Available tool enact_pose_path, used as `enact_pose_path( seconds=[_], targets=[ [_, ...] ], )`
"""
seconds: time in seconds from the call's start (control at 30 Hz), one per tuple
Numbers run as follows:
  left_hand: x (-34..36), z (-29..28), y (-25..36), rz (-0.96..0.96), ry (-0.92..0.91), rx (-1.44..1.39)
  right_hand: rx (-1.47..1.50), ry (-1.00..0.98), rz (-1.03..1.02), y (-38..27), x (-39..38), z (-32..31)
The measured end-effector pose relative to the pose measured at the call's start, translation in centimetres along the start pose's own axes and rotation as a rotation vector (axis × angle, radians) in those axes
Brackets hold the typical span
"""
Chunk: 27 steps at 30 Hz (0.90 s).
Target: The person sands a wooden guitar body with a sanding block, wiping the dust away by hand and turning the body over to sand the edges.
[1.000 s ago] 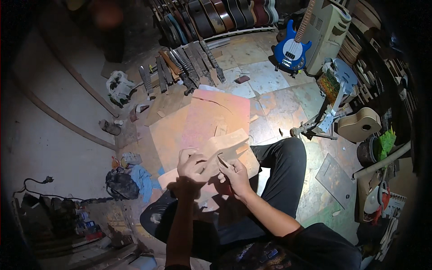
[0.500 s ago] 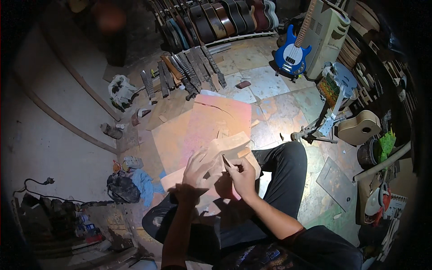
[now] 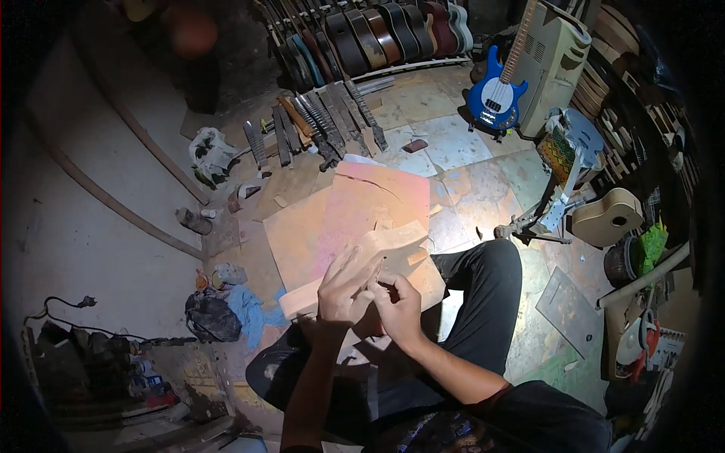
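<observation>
A pale, bare wooden piece (image 3: 396, 238) with a curved, shaped end lies slantwise over my lap. My left hand (image 3: 340, 291) is wrapped over its near left part, fingers pointing away from me. Close beside it, my right hand (image 3: 400, 306) is closed in a pinch, its fingertips almost meeting the left hand at the wood's inner side. Something thin with a dark tip shows just above the right fingers; most of it is hidden, so its kind is unclear. A flat, light brown board (image 3: 427, 283) shows under the wood, beside my right knee.
Pink and orange boards (image 3: 377, 189) lie on the floor ahead. Beyond them are several guitar necks (image 3: 325, 128) and a rack of guitars (image 3: 377, 34). A blue bass (image 3: 495, 94) stands back right; an acoustic guitar body (image 3: 606, 217) is at right. Bags and a blue cloth (image 3: 251, 309) lie left.
The right hand has moved slightly left and down toward the left hand, and the dark-tipped thing in it shows less. The whole view has shifted a little; the left hand keeps hold of the wood.
</observation>
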<state>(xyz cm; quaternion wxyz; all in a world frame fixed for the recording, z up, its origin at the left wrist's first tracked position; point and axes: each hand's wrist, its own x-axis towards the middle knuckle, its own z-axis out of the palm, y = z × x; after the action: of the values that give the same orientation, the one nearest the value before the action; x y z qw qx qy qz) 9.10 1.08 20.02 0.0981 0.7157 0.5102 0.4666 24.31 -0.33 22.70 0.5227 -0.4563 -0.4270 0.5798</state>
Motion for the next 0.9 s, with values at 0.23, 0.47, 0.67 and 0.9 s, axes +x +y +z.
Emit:
enact_pose_path(
  seconds=[0.23, 0.47, 0.67, 0.9],
  targets=[
    [0.5, -0.6, -0.4, 0.13, -0.041, -0.003, -0.1, 0.018, -0.035, 2.9, 1.5, -1.4],
    [1.7, 1.0, 1.3, -0.39, 0.111, 0.146, 0.06, 0.226, 0.276, 9.2, 5.0, -9.2],
    [4.4, 1.1, 1.6, -0.557, -0.165, 0.284, 0.21, 0.308, 0.532, 9.9, 8.3, -10.9],
    [5.0, -0.4, 2.5, -0.722, -0.094, 0.287, 0.318, 0.218, 0.516, 10.7, 9.7, -11.2]
  ],
)
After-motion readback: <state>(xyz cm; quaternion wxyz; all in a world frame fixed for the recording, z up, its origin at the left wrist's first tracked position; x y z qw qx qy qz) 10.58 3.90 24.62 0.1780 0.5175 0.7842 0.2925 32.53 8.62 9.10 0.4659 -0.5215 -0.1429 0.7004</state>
